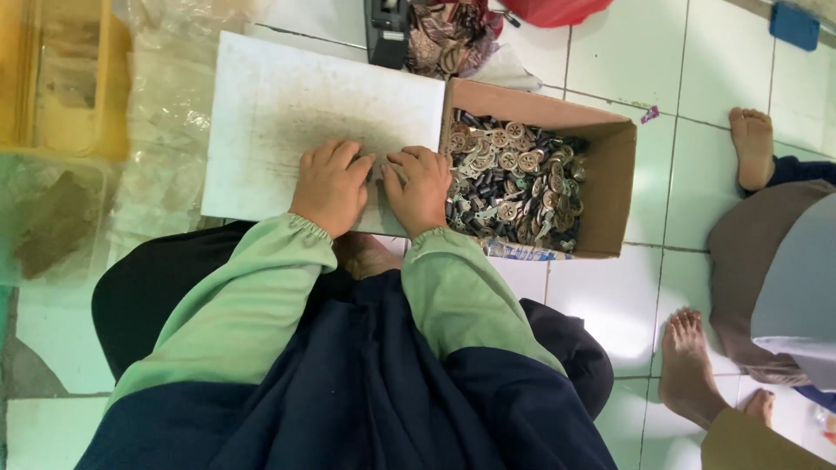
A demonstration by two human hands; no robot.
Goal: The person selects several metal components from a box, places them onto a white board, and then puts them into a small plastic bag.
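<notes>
On scuffed white board (287, 104) — left hand (331, 187), right hand (421, 187) curled, grip contents hidden | cardboard box (610, 174), metal parts (514, 178)

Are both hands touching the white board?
Touching. The head view shows the left hand and the right hand knuckles up, pressed flat on the white board beside the cardboard box.

The person is wearing a loose light-green top whose long sleeves (261, 296) are ending in gathered elastic cuffs (309, 228), and a dark navy garment (366, 392) is draping over the lap; both hands are bare.
</notes>
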